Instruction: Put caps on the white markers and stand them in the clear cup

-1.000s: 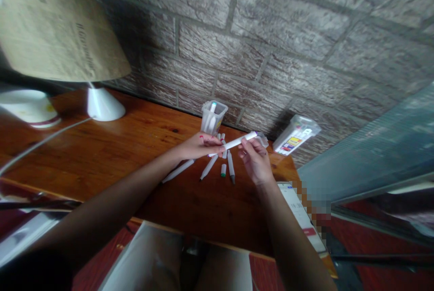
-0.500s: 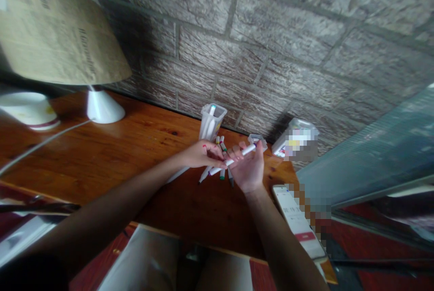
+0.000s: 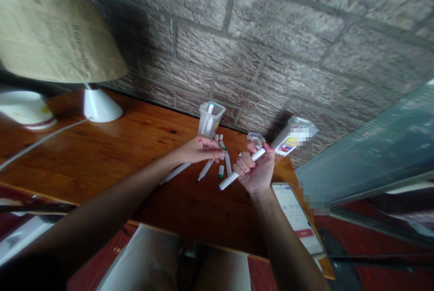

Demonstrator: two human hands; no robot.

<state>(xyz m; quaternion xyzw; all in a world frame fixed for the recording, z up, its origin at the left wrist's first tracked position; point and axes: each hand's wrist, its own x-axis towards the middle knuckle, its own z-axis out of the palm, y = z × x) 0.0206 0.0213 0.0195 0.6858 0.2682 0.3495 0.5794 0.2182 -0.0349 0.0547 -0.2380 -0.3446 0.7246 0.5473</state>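
My right hand [image 3: 258, 171] is wrapped round a white marker [image 3: 242, 169] with purple ends, held at a slant above the table. To its left, my left hand [image 3: 202, 149] has thumb and fingertips brought together over the loose pens. Whether something small is between them I cannot make out. Below and beside those fingertips lie several pieces: a short cap with a green end [image 3: 221, 171], a white pen [image 3: 205, 171] with a dark tip, and another pale pen [image 3: 228, 162]. Behind the left hand stands a clear plastic container [image 3: 212, 119] with a marker upright in it.
A small clear lid [image 3: 255, 138] and a labelled plastic box [image 3: 294, 137] stand near the stone wall. A phone [image 3: 298, 221] lies at the table's right edge. On the left are a lamp [image 3: 101, 106], its cable and a paper cup [image 3: 29, 107].
My hands have moved apart. The right hand has drawn the white marker away from the left fingers, and its fingers have curled round the barrel.
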